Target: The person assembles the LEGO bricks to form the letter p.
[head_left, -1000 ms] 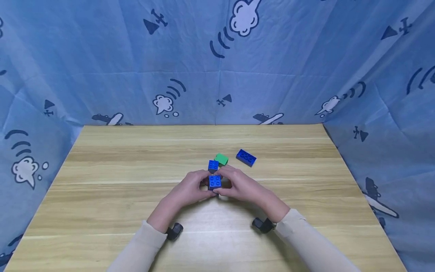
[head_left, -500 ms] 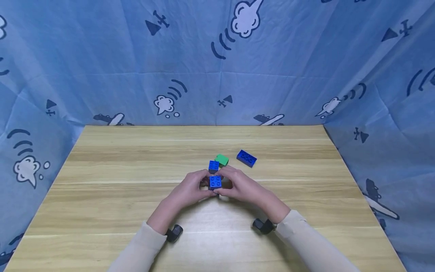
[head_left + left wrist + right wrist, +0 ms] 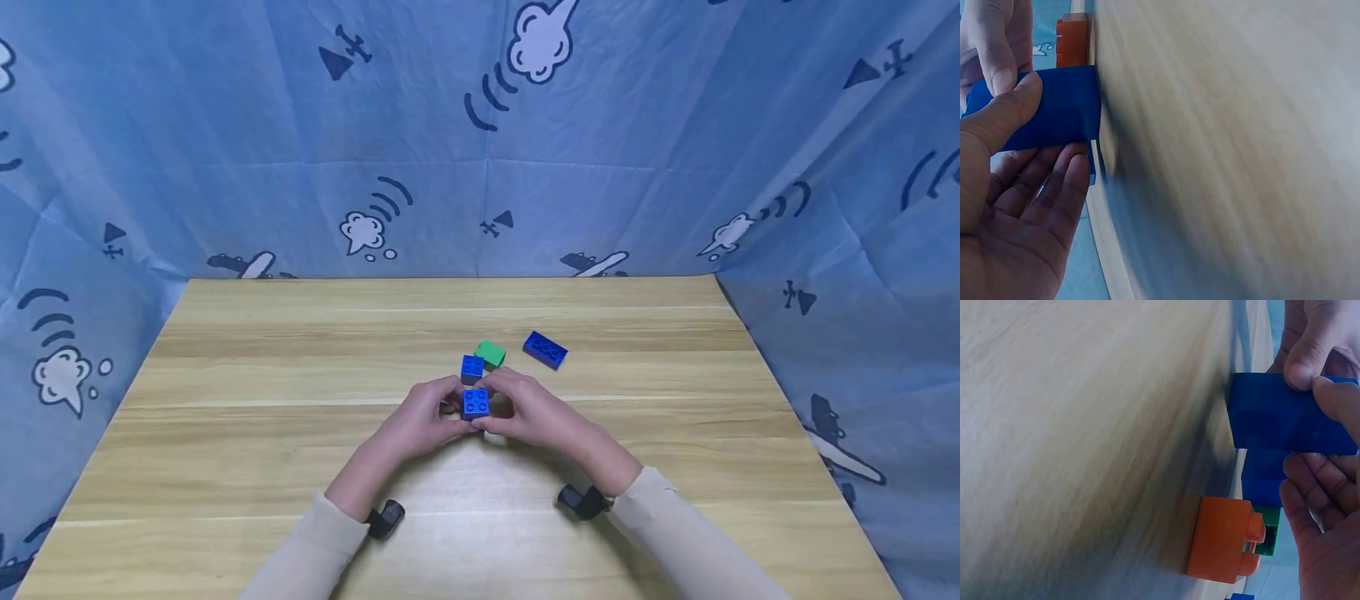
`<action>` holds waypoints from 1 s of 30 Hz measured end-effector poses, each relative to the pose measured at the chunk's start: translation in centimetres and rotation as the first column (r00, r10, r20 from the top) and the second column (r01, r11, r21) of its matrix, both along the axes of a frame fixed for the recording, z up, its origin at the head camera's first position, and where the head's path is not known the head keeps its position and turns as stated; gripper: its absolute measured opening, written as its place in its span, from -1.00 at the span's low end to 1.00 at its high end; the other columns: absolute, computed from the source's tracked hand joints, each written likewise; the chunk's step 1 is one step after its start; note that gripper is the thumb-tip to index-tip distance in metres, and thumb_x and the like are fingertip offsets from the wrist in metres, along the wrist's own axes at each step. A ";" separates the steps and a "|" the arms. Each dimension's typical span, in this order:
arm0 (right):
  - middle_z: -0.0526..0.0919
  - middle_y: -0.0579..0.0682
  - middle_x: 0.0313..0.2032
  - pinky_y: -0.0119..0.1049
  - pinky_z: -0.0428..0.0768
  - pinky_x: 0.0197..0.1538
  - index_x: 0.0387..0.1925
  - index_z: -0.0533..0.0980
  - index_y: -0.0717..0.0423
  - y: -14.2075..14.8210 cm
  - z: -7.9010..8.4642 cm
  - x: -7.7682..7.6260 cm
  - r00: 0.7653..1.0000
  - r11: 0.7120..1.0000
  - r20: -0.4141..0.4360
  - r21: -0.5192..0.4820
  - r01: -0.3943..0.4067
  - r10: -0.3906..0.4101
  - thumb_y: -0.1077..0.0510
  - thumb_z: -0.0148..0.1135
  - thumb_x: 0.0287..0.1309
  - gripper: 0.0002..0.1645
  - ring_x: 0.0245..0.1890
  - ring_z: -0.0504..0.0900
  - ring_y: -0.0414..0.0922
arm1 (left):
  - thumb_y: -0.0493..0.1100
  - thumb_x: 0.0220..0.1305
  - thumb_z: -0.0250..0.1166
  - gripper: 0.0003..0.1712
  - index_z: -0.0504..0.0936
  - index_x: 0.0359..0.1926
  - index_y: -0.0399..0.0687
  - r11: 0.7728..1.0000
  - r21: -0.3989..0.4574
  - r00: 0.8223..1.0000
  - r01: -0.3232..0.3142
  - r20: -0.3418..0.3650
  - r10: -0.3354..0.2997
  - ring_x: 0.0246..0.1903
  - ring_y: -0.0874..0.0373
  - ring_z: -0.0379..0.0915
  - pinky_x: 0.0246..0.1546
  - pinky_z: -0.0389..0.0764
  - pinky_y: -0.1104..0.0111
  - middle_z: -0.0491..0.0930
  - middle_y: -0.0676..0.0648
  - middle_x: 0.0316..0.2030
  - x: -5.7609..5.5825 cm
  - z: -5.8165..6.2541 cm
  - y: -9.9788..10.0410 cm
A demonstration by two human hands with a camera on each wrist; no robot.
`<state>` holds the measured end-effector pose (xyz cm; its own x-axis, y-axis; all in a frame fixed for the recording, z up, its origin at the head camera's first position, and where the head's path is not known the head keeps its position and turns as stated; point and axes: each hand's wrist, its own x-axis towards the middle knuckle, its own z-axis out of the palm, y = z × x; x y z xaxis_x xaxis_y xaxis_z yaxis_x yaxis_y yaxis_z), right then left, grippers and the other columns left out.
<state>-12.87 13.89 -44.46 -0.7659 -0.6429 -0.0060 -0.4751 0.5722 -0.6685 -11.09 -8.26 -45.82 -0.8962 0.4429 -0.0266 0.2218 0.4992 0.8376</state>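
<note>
Between both hands a tall blue toy brick (image 3: 476, 403) stands with its studs facing up, its lower end close over the tabletop. My left hand (image 3: 425, 419) grips it from the left, thumb on the near face and fingers behind. From the other side my right hand (image 3: 531, 408) holds the same brick, and the two thumb tips meet on its near face (image 3: 1260, 419). Just beyond lies a second blue brick (image 3: 472, 368), with a green brick (image 3: 491, 354) behind it to the right. An orange brick (image 3: 1217, 540) shows in the wrist views, but the right hand hides it in the head view.
A longer dark blue brick (image 3: 545, 350) lies farther back on the right of the wooden table (image 3: 285, 367). Blue printed cloth (image 3: 420, 100) hangs behind the table and along its sides. A black wrist camera (image 3: 581, 502) sits on each wrist.
</note>
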 end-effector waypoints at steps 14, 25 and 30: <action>0.70 -0.01 0.08 -0.11 0.73 0.11 0.17 0.59 0.04 0.5 0.1 0.3 0.999 0.998 -0.013 -0.036 0.043 -0.044 -0.05 0.50 0.26 -0.48 0.05 0.65 -0.08 | -0.23 0.21 0.55 -0.73 0.61 -0.16 -0.07 1.000 0.009 1.000 0.015 0.007 -0.015 -0.06 0.10 0.74 0.10 0.78 0.22 0.79 -0.07 -0.11 0.0 0.0 0.0; 0.68 0.07 0.21 0.13 0.63 0.37 0.24 0.55 0.14 2.5 0.2 0.3 0.990 0.986 -0.042 -0.105 0.133 -0.138 0.00 0.50 0.25 -0.39 0.28 0.61 0.03 | -0.26 0.16 0.58 -0.70 0.60 -0.19 -0.09 1.000 0.015 1.000 -0.007 0.017 0.006 -0.16 0.18 0.70 0.04 0.79 0.19 0.79 -0.06 -0.19 0.0 -0.1 0.1; 0.63 0.06 0.26 0.16 0.57 0.44 0.29 0.52 0.17 3.2 -0.1 0.4 0.971 0.972 -0.057 -0.054 0.229 -0.232 -0.05 0.47 0.28 -0.34 0.35 0.55 0.08 | -0.24 0.15 0.59 -0.69 0.60 -0.20 -0.07 1.000 -0.001 0.999 -0.015 0.029 0.015 -0.17 0.18 0.66 0.04 0.78 0.21 0.78 -0.04 -0.20 0.0 0.0 0.1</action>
